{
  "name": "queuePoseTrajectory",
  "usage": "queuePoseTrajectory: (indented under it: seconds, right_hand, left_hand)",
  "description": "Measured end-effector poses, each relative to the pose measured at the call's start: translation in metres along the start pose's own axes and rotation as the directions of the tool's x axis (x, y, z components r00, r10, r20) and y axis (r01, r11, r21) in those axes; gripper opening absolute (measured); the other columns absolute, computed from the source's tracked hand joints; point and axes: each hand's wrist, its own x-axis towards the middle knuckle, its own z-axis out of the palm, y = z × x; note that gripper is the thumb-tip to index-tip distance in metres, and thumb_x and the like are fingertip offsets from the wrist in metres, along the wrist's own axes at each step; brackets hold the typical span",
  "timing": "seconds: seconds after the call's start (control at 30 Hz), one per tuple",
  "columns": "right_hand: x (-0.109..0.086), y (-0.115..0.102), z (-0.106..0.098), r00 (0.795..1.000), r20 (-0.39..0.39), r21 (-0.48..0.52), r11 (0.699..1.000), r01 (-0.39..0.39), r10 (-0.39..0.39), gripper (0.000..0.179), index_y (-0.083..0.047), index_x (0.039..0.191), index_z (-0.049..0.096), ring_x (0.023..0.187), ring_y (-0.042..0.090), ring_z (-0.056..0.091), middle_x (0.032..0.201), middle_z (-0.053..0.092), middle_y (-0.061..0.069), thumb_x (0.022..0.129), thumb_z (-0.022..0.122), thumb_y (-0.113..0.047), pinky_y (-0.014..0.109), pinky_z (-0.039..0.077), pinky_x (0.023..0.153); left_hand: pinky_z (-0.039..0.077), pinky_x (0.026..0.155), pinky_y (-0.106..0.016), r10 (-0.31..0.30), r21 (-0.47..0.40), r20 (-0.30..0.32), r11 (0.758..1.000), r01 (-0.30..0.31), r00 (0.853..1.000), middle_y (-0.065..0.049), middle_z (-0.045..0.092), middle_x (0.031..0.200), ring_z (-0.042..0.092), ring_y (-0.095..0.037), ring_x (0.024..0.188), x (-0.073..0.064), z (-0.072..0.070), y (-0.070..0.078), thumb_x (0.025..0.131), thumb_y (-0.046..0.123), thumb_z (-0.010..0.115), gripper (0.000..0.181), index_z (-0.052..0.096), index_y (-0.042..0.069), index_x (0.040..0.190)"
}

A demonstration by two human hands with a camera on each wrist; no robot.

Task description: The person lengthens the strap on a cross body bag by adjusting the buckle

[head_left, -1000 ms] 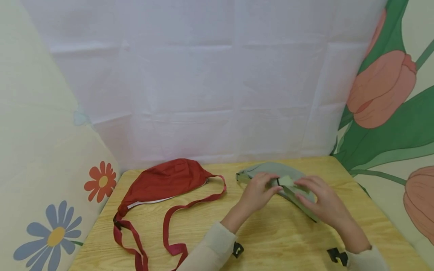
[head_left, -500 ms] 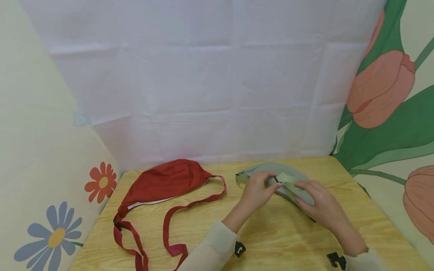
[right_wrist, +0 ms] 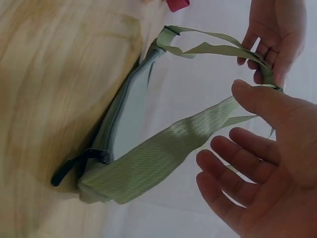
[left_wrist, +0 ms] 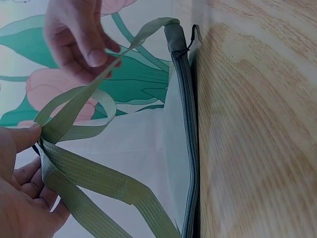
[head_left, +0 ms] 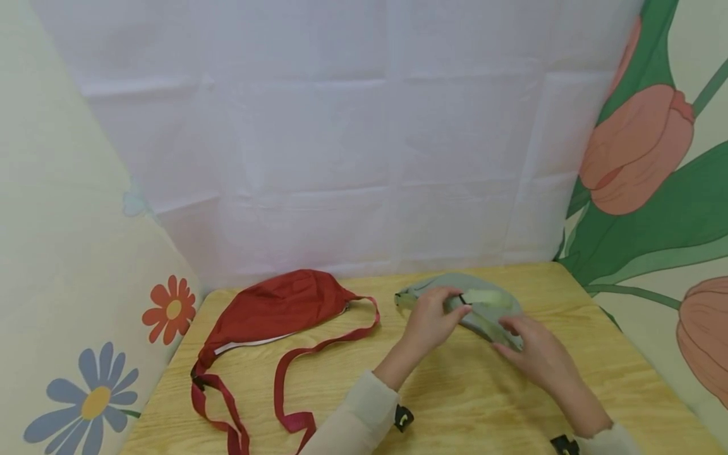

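A pale green waist bag (head_left: 449,281) lies at the back right of the wooden table. My left hand (head_left: 429,319) pinches its green webbing strap (left_wrist: 94,171) by a small black strap slider (head_left: 464,299). From that grip the strap runs both ways to the bag's ends, with a loose loop (left_wrist: 106,106) beside it. My right hand (head_left: 537,354) is near the bag's right end, its fingers (right_wrist: 242,158) spread and the thumb overlapping the strap in the right wrist view. A dark zipper (left_wrist: 187,119) runs along the bag's edge.
Left of the green bag lies a red waist bag (head_left: 279,306), its red strap (head_left: 279,379) trailing toward the table's front. A white cloth (head_left: 318,139) hangs behind the wooden table (head_left: 455,404). Flower-painted walls (head_left: 643,151) stand at both sides.
My right hand has moved down and slightly right, away from the strap at the slider. A loose loop of strap now shows to the slider's right. My left hand keeps its grip.
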Motion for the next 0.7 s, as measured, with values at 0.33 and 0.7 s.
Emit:
queuePoseTrajectory:
  seconds: [0.33,0.7]
  right_hand:
    - [-0.008,0.031,0.004,0.975,0.206,0.051,0.994,-0.1,0.088,0.044,0.002,0.12,0.068,0.101,0.038,0.067,0.113,0.071,0.019,0.086,0.081,-0.023,0.056,0.054,0.085]
    - [-0.015,0.043,0.002,0.97,0.238,0.092,0.993,-0.071,0.047,0.036,-0.002,0.112,0.07,0.087,0.023,0.068,0.095,0.074,0.004,0.083,0.083,-0.019,0.044,0.055,0.076]
  left_hand:
    - [0.054,0.094,-0.035,-0.034,-0.027,0.012,0.999,0.034,0.999,-0.003,0.07,0.12,0.064,-0.019,0.112,0.0,-0.002,0.001,0.096,0.034,0.071,0.035,0.07,0.012,0.124]
    - [0.054,0.093,-0.031,-0.013,-0.007,0.003,1.0,0.013,1.0,-0.002,0.07,0.119,0.065,-0.017,0.111,-0.001,-0.002,0.001,0.096,0.033,0.07,0.034,0.071,0.013,0.124]
